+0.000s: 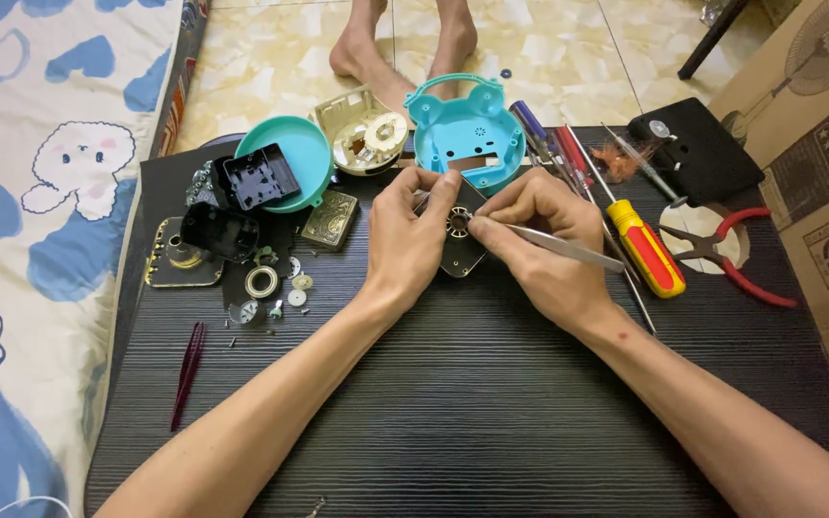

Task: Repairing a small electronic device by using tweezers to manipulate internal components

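clock mechanism plate [460, 240]: tabletop [472, 403] centre, toward far edge | clock housing [467, 129]: at far edge behind plate | round cover [295, 158], gears [295, 288]: far-left part | screwdriver [647, 247], pliers [726, 251]: right of plate toward right edge | spare tweezers [187, 369]: near left edge | bed [40, 192]: left of tabletop

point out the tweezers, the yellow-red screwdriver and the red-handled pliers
tweezers [568, 247]: head view, middle of the metal shaft, held in the right hand.
yellow-red screwdriver [647, 247]: head view, middle of the handle.
red-handled pliers [755, 286]: head view, lower red handle.
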